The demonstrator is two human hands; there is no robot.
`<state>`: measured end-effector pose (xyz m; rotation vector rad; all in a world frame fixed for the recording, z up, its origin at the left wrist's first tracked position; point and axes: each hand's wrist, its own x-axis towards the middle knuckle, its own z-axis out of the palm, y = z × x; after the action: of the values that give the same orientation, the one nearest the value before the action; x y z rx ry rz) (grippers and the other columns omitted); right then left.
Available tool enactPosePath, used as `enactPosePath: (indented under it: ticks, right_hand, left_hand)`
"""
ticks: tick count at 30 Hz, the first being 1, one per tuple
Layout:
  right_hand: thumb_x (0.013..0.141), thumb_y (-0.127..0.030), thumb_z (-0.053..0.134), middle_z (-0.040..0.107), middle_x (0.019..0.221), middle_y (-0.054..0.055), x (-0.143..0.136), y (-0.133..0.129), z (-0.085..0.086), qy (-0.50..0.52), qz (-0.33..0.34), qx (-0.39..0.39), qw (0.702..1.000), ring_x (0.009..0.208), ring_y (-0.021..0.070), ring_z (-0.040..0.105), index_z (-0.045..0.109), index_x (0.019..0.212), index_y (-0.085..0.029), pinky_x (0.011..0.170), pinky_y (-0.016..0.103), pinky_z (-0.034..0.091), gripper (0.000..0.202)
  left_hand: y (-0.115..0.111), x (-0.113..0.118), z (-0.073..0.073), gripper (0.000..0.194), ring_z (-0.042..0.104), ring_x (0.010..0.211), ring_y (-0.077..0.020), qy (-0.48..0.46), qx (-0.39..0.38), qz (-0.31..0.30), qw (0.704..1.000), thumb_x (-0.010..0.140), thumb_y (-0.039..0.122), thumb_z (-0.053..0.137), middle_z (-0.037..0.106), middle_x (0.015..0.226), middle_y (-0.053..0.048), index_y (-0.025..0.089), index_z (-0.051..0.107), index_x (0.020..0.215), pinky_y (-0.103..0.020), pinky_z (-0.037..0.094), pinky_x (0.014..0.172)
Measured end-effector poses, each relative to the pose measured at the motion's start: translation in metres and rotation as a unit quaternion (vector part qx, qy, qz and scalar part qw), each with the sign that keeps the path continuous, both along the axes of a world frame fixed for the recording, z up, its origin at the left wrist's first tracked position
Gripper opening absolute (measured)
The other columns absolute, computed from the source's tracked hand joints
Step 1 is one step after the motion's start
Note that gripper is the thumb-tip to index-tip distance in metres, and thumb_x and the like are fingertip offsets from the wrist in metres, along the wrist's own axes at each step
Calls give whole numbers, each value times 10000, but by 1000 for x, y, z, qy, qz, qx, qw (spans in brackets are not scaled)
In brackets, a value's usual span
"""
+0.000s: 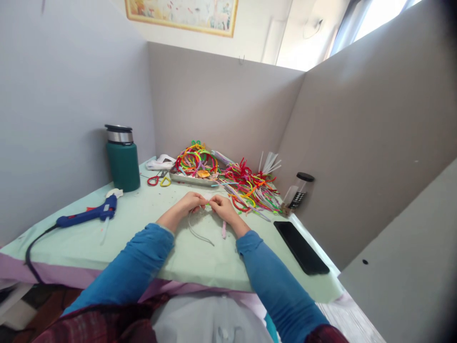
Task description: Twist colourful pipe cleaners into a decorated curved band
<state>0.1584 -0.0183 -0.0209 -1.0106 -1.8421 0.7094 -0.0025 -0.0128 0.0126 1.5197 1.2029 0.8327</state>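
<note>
My left hand [191, 203] and my right hand [223, 207] meet over the middle of the table, fingers pinched and tips nearly touching. A thin grey band [200, 235] comes out from under my left fingers and curves down to the right, its loose end near the tabletop. Between the fingertips shows a small green bit, too small to name. What my right fingers pinch is mostly hidden. Just below my right wrist is a small pink strip [224, 230].
A green bottle [123, 164] and a blue glue gun [89, 214] stand at left. Behind my hands are a metal tray [193, 180] of colourful loops and a pile of pipe cleaners [250, 183]. A black phone [302, 247] and a clear container [298, 193] are at right. Grey panels enclose the table.
</note>
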Motion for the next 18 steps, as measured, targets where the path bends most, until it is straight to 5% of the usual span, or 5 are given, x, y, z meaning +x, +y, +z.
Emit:
enactPosePath:
  ticks: [9, 18]
  right_hand:
    - [736, -267, 451, 517, 538, -26, 0, 1, 1, -12, -29, -3, 1000, 513, 103, 458, 536, 688, -173, 521, 211, 355, 136]
    - [735, -271, 461, 509, 527, -31, 0, 1, -1, 0, 1, 2, 1000, 503, 101, 450, 543, 707, -174, 518, 211, 360, 130]
  left_hand:
    - [2, 0, -2, 294, 307, 294, -43, -13, 0, 3, 1000, 629, 384, 660, 450, 382, 19, 120, 541, 574, -203, 175, 320]
    - [1, 1, 1, 201, 296, 301, -37, -66, -97, -4, 993, 618, 248, 634, 460, 429, 25, 136, 473, 575, -198, 190, 313]
